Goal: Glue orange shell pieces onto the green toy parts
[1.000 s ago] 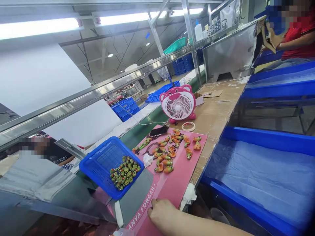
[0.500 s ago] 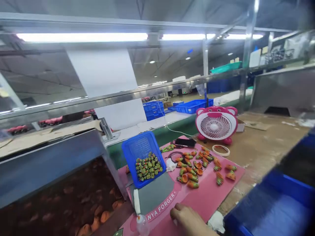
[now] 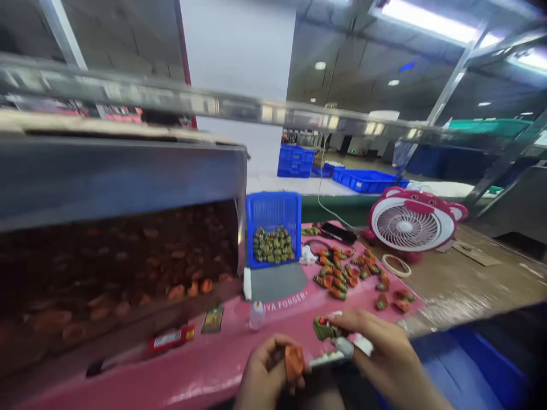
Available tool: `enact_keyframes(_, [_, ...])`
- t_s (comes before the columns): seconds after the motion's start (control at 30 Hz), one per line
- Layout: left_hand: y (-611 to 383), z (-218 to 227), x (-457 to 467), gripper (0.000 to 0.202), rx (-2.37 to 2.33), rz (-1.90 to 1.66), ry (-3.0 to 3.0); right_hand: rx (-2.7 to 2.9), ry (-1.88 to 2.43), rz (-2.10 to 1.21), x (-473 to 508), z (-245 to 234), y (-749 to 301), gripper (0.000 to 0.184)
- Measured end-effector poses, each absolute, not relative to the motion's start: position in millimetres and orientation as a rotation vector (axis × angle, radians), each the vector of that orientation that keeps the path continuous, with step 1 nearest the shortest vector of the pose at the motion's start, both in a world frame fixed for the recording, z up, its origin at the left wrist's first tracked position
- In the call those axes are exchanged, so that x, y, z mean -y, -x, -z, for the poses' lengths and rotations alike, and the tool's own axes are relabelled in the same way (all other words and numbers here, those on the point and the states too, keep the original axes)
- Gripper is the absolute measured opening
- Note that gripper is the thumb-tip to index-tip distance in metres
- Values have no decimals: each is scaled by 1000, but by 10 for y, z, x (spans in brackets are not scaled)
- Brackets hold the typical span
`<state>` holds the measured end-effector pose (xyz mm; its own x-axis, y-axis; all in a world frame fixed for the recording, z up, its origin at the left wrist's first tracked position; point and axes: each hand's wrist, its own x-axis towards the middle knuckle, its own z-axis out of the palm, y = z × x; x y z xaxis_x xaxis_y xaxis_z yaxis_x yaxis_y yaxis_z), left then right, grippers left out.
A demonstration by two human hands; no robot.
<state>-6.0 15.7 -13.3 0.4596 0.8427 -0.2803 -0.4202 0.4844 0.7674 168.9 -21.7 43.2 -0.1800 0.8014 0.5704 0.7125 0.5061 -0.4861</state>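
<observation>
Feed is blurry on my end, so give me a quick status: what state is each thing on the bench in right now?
Left hand: closed around an orange piece.
Right hand: pinching a green piece, fingertips taped.
Blue basket: tilted, partly filled with green pieces.
Pink fan: upright; running or not, cannot tell.
Small bottle: upright, capped.
Tape roll: lying flat.

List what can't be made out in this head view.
- Left hand: wrist cut off by the bottom edge; the orange piece it holds is blurred, shape unclear.
- Right hand: its fingers hide part of the green piece.
- Bin at left: orange contents smeared by motion blur.
- Basket: green parts too small to tell apart.
</observation>
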Motion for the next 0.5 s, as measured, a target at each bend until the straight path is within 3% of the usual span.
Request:
enact_keyframes(0.13, [99, 85, -164, 10, -631, -741, -861, 1972, 1288, -227, 309, -462, -1578, 28])
enact_keyframes(0.5, [119, 100, -118, 5, -643, -732, -922, 2163, 1250, -215, 461, -436, -1484, 33])
